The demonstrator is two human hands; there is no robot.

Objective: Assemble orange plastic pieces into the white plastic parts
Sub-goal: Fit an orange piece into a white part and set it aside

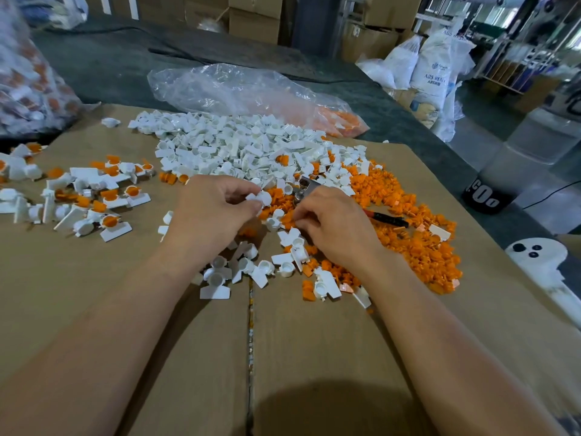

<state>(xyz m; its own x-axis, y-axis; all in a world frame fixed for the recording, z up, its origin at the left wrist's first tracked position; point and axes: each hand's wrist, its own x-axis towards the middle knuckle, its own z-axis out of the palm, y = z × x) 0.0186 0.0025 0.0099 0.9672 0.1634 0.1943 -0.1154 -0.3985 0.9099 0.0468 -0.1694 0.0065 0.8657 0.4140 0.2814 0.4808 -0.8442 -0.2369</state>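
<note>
My left hand pinches a white plastic part between thumb and fingers, just above the cardboard. My right hand is beside it with fingers curled down into the orange pieces; what its fingertips hold is hidden. A big heap of white parts lies behind both hands. Finished white parts with orange inserts are spread at the left. Loose white parts lie between my wrists.
Everything rests on a flattened cardboard sheet. A metal tool with a red-black handle lies under my right hand. A clear plastic bag with orange pieces is at the back, another filled bag far left. Sacks and boxes stand beyond.
</note>
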